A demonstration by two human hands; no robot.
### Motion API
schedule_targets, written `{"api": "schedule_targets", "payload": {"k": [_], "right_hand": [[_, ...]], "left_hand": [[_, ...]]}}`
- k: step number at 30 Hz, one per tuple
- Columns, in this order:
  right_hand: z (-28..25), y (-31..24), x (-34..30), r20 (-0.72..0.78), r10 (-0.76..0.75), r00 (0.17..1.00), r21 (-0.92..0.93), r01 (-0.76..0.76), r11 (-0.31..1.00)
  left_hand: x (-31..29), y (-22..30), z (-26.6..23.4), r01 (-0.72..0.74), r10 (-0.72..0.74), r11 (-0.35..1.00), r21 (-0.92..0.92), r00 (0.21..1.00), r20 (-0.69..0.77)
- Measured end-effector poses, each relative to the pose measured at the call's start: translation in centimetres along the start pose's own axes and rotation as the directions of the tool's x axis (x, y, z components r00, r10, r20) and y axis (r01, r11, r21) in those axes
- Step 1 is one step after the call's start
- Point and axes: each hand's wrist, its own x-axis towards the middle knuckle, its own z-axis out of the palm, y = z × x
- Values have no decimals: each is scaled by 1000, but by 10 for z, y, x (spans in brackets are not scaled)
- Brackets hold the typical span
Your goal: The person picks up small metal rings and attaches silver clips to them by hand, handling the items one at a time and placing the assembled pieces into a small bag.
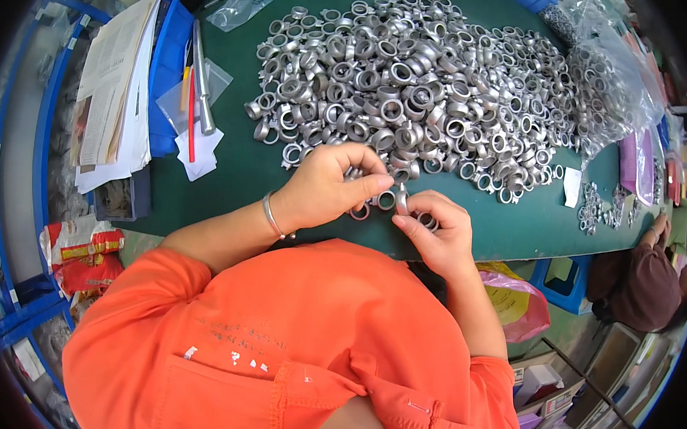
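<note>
A large heap of silver-grey metal rings (414, 85) covers much of the green table, its near edge close to my hands. My right hand (443, 235) pinches one metal ring (402, 200) on edge between thumb and forefinger. Another ring (427, 220) shows by its curled fingers. My left hand (323, 186), with a silver bangle (271, 214) on the wrist, has thumb and forefinger pinched together just left of the held ring. Whatever sits in that pinch is too small to name. Loose rings (386, 200) lie on the table between my hands.
A blue tray (167, 70) with papers stands at the left, beside a red pen (191, 119) and a tapered metal rod (202, 80). Clear plastic bags (603, 89) with rings lie at the far right. Another person's arm (655, 232) rests by the right table edge.
</note>
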Motion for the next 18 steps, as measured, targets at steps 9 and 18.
{"api": "schedule_targets", "payload": {"k": [9,18], "right_hand": [[14,-1,-3,-322,3,947,230,75,970],[4,-3,5,28,408,912,669,-321,670]], "left_hand": [[3,-3,12,-382,362,901,204,923,130],[5,-1,11,-549,523,775,315,835,169]]}}
